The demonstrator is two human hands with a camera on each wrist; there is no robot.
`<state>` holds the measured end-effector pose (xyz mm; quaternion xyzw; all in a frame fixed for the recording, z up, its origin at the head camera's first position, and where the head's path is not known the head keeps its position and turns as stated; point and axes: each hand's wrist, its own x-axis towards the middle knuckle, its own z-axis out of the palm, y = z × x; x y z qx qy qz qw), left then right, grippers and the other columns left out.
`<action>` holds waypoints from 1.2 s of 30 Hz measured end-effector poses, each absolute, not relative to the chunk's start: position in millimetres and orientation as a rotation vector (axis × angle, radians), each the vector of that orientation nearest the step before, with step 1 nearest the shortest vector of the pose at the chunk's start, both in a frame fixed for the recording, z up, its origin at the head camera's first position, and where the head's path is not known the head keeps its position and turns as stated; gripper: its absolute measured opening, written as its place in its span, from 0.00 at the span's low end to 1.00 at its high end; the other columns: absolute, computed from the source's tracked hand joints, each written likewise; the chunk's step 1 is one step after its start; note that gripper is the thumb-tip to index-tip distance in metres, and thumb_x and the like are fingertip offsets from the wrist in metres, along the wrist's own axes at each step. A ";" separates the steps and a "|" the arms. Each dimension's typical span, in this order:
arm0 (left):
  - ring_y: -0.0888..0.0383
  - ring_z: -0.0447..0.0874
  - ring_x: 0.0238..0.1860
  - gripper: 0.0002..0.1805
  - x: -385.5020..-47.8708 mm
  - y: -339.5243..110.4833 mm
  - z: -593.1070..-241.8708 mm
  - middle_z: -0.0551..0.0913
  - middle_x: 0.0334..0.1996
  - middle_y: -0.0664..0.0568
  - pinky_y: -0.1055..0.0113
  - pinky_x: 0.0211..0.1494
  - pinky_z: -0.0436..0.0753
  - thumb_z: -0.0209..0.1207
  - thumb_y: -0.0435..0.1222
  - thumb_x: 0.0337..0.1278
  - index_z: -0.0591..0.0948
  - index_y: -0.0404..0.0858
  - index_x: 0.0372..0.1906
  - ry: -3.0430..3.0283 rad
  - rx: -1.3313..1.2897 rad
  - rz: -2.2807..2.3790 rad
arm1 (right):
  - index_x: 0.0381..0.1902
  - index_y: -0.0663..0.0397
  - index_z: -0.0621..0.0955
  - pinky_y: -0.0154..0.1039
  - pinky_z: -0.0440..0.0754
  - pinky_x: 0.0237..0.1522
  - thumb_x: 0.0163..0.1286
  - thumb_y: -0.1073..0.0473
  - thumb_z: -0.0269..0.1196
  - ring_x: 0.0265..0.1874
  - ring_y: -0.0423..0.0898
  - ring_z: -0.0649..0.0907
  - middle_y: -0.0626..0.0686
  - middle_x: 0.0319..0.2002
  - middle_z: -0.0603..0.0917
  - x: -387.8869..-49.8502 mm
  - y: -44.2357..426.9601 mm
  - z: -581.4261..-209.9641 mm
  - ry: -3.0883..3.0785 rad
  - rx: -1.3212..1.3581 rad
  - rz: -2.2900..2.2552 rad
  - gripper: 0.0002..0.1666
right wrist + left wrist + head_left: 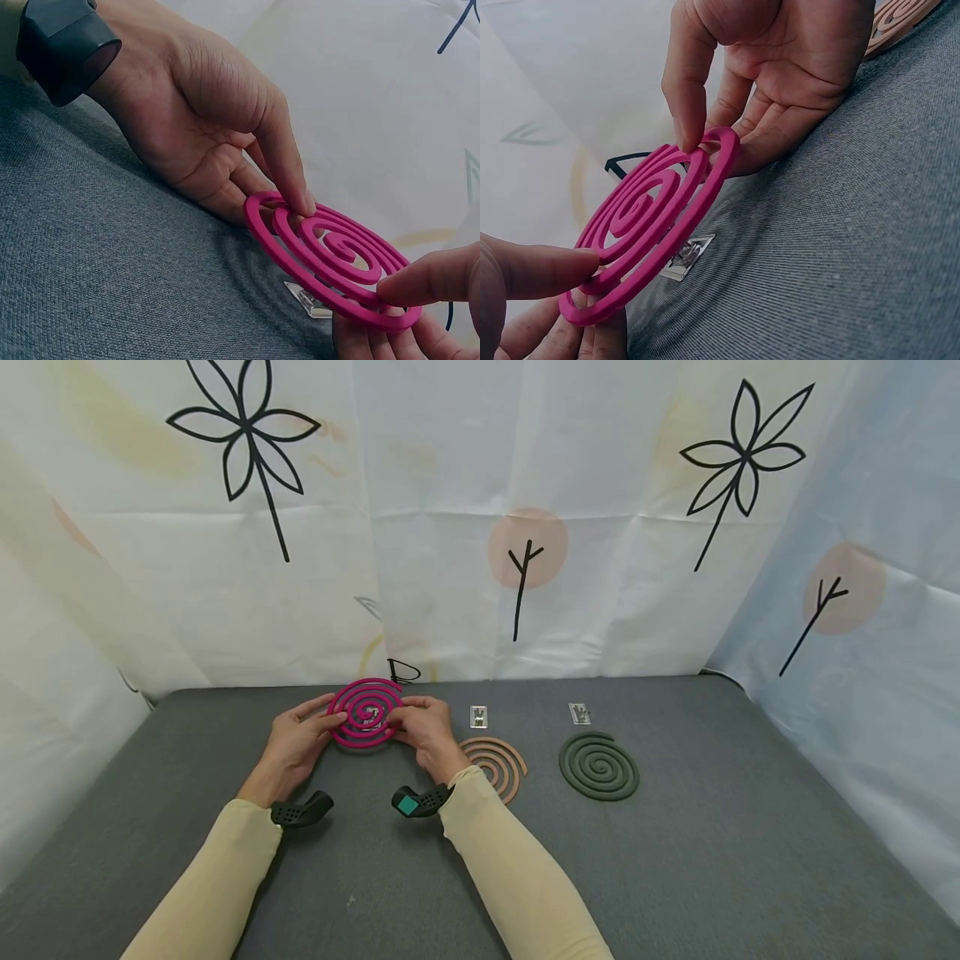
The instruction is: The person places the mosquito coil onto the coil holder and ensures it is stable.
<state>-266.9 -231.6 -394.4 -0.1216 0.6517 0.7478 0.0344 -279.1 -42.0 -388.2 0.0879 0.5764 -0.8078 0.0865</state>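
A pink mosquito coil [366,713] is held above the grey cloth near its back edge. My left hand [294,750] pinches its left rim, thumb on top and fingers beneath. On the opposite rim, my right hand [429,735] pinches it the same way, as the right wrist view shows with the right thumb [300,196] on the coil. Under the pink coil, a small metal stand [687,256] lies on the cloth, partly hidden by the rings. A tan coil [504,767] lies flat beside my right wrist, which covers part of it.
To the right lies a dark green coil [599,767]. Behind the tan coil is a small metal stand [478,717], and another metal stand [580,713] lies behind the green one. A white patterned curtain [450,610] hangs along the back edge of the grey surface [675,877].
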 end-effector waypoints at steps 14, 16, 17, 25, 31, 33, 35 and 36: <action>0.65 0.75 0.61 0.36 -267.6 -231.9 -394.9 0.62 0.76 0.40 0.75 0.61 0.78 0.61 0.31 0.70 0.61 0.37 0.79 2.015 -0.371 2.282 | 0.46 0.65 0.81 0.41 0.89 0.36 0.58 0.78 0.66 0.25 0.45 0.82 0.56 0.31 0.84 -278.3 -40.8 -387.7 1.711 0.252 -2.411 0.18; 0.65 0.75 0.60 0.36 -267.4 -232.2 -394.8 0.62 0.75 0.41 0.76 0.59 0.79 0.61 0.32 0.70 0.61 0.37 0.79 2.007 -0.371 2.284 | 0.47 0.65 0.81 0.41 0.89 0.35 0.58 0.78 0.66 0.26 0.45 0.82 0.56 0.32 0.84 -278.2 -40.6 -387.5 1.704 0.251 -2.415 0.18; 0.66 0.75 0.59 0.36 -267.5 -232.3 -394.8 0.62 0.75 0.41 0.77 0.58 0.79 0.61 0.32 0.70 0.61 0.37 0.79 1.999 -0.373 2.287 | 0.47 0.66 0.81 0.42 0.89 0.36 0.59 0.78 0.66 0.26 0.45 0.82 0.56 0.32 0.84 -278.1 -40.5 -387.4 1.699 0.250 -2.417 0.18; 0.69 0.78 0.52 0.35 -267.6 -233.3 -395.0 0.64 0.72 0.43 0.80 0.50 0.81 0.60 0.32 0.71 0.62 0.37 0.79 1.968 -0.364 2.311 | 0.49 0.68 0.81 0.45 0.89 0.40 0.61 0.77 0.66 0.26 0.44 0.81 0.54 0.31 0.82 -277.8 -40.2 -387.1 1.706 0.247 -2.416 0.18; 0.71 0.80 0.47 0.35 -267.4 -234.2 -394.8 0.72 0.62 0.48 0.79 0.49 0.82 0.60 0.32 0.71 0.62 0.36 0.78 1.958 -0.361 2.321 | 0.48 0.67 0.81 0.44 0.89 0.38 0.60 0.78 0.66 0.26 0.45 0.82 0.55 0.32 0.82 -278.4 -40.7 -387.0 1.700 0.248 -2.416 0.17; 0.70 0.80 0.48 0.35 -267.5 -234.1 -394.8 0.72 0.62 0.48 0.79 0.49 0.82 0.61 0.31 0.71 0.63 0.36 0.78 1.955 -0.362 2.323 | 0.47 0.67 0.81 0.42 0.89 0.36 0.59 0.79 0.66 0.26 0.45 0.82 0.56 0.33 0.83 -278.5 -40.8 -387.3 1.694 0.249 -2.418 0.17; 0.69 0.79 0.50 0.35 -267.9 -233.6 -395.1 0.71 0.65 0.46 0.79 0.49 0.82 0.61 0.31 0.70 0.63 0.36 0.78 1.969 -0.360 2.317 | 0.47 0.67 0.81 0.41 0.89 0.34 0.59 0.79 0.65 0.25 0.45 0.82 0.57 0.32 0.83 -278.6 -40.9 -387.7 1.687 0.251 -2.423 0.18; 0.68 0.79 0.52 0.35 -268.2 -233.4 -395.4 0.69 0.67 0.44 0.79 0.50 0.82 0.60 0.31 0.70 0.62 0.36 0.78 1.984 -0.354 2.308 | 0.47 0.66 0.81 0.41 0.88 0.34 0.59 0.80 0.65 0.25 0.45 0.82 0.57 0.32 0.83 -278.5 -40.9 -387.9 1.684 0.251 -2.427 0.18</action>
